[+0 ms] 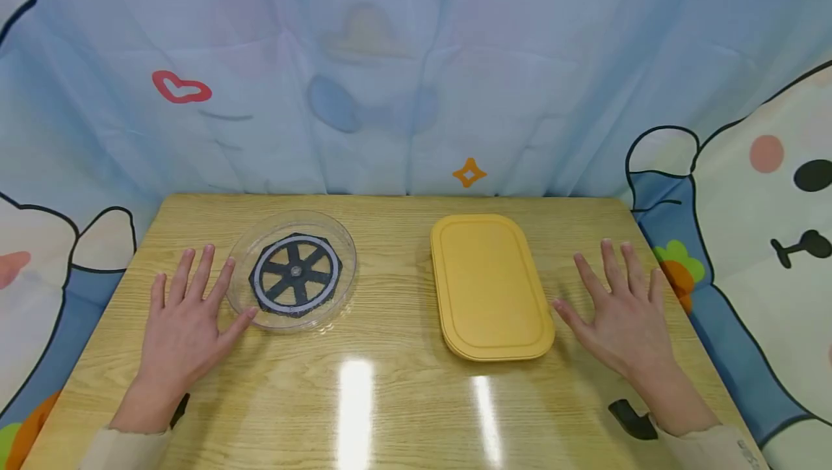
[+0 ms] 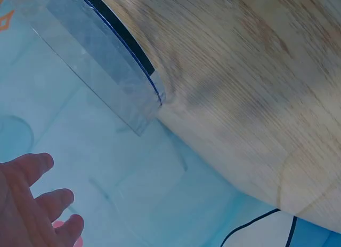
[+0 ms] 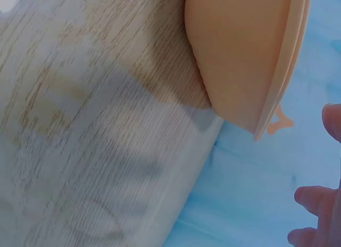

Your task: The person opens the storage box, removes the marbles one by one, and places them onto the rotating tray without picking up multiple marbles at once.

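My left hand (image 1: 185, 329) is spread with straight fingers at the left of the table, holding nothing. Just beside it is a clear round dish (image 1: 347, 239), whose wall (image 2: 109, 79) also shows in the left wrist view. A black six-spoked, wheel-like piece (image 1: 296, 273) with a grey ring lies within the dish's outline. The thumb overlaps the dish's rim in the head view; I cannot tell if they touch. On the right, a yellow lidded box (image 1: 492, 286) lies flat, its side (image 3: 240, 49) visible in the right wrist view. My right hand (image 1: 620, 318), fingers spread, is beside it, holding nothing.
The wooden table (image 1: 390, 325) has its far edge against a light blue printed curtain (image 1: 416, 80). The curtain also hangs down both sides. Dark straps (image 1: 633, 419) show at the wrists.
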`<act>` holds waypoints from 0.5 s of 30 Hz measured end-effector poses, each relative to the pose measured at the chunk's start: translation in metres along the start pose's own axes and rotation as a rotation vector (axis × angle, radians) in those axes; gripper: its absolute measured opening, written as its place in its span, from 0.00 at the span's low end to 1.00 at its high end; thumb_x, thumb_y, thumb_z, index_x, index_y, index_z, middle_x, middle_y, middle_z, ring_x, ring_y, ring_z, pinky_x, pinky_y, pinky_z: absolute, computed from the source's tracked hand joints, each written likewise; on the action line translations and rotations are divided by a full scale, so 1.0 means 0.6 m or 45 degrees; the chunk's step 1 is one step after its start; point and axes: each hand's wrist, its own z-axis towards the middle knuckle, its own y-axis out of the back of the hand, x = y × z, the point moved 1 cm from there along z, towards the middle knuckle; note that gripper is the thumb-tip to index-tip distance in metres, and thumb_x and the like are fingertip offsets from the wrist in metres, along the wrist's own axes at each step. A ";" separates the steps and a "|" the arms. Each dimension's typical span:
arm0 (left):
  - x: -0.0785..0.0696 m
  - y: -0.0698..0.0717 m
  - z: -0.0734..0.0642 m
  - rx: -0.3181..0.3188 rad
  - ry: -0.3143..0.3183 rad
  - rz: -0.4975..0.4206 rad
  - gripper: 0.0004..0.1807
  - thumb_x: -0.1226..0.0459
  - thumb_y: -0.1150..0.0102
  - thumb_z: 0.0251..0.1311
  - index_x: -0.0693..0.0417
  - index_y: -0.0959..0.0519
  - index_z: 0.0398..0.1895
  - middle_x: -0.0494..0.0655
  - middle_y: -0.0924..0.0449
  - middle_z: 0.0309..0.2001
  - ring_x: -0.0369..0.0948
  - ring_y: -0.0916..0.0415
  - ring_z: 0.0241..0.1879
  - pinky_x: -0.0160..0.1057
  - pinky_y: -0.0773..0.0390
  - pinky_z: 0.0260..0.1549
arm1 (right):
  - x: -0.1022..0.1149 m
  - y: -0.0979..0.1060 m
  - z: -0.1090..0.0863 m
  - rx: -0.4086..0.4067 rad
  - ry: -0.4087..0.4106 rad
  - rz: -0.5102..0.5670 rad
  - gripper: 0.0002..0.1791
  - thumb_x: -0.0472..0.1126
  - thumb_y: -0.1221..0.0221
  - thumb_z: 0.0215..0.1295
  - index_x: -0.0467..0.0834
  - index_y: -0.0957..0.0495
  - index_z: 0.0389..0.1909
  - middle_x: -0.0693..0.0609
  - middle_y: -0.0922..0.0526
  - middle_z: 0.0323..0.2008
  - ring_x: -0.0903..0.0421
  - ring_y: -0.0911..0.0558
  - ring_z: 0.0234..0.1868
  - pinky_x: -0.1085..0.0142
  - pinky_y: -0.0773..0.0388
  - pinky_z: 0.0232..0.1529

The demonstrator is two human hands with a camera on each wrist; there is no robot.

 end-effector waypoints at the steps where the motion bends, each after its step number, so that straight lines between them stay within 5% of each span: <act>1: 0.000 0.000 0.000 -0.004 -0.004 -0.006 0.46 0.33 0.54 0.66 0.52 0.41 0.77 0.56 0.56 0.79 0.52 0.66 0.78 0.64 0.58 0.67 | 0.000 0.000 0.000 0.005 0.001 -0.002 0.47 0.69 0.48 0.67 0.46 0.46 0.78 0.39 0.64 0.78 0.42 0.71 0.77 0.37 0.77 0.67; 5: -0.004 0.000 0.001 -0.016 -0.006 -0.044 0.41 0.40 0.46 0.65 0.57 0.34 0.73 0.60 0.46 0.75 0.57 0.51 0.74 0.63 0.44 0.63 | 0.001 0.000 -0.001 0.004 0.007 0.022 0.46 0.67 0.47 0.68 0.42 0.43 0.77 0.34 0.56 0.77 0.40 0.65 0.78 0.37 0.69 0.69; 9: -0.008 0.001 0.002 -0.047 0.022 -0.102 0.33 0.50 0.37 0.62 0.60 0.26 0.65 0.62 0.34 0.68 0.60 0.35 0.65 0.62 0.28 0.49 | 0.004 -0.001 -0.004 -0.065 0.022 0.078 0.39 0.59 0.41 0.68 0.37 0.33 0.70 0.31 0.41 0.72 0.36 0.49 0.75 0.39 0.54 0.70; 12: -0.011 0.000 -0.001 -0.092 0.055 -0.159 0.27 0.56 0.34 0.60 0.61 0.22 0.60 0.62 0.28 0.63 0.58 0.23 0.49 0.55 0.22 0.31 | 0.009 -0.001 -0.005 -0.177 0.040 0.133 0.29 0.49 0.36 0.64 0.35 0.23 0.60 0.32 0.29 0.64 0.34 0.34 0.66 0.40 0.38 0.63; 15: -0.010 -0.001 -0.004 -0.109 0.111 -0.227 0.23 0.59 0.34 0.60 0.60 0.21 0.56 0.61 0.25 0.59 0.51 0.20 0.30 0.46 0.27 0.17 | 0.017 0.000 -0.008 -0.248 0.025 0.221 0.18 0.41 0.34 0.61 0.36 0.18 0.49 0.33 0.22 0.57 0.34 0.26 0.57 0.39 0.29 0.52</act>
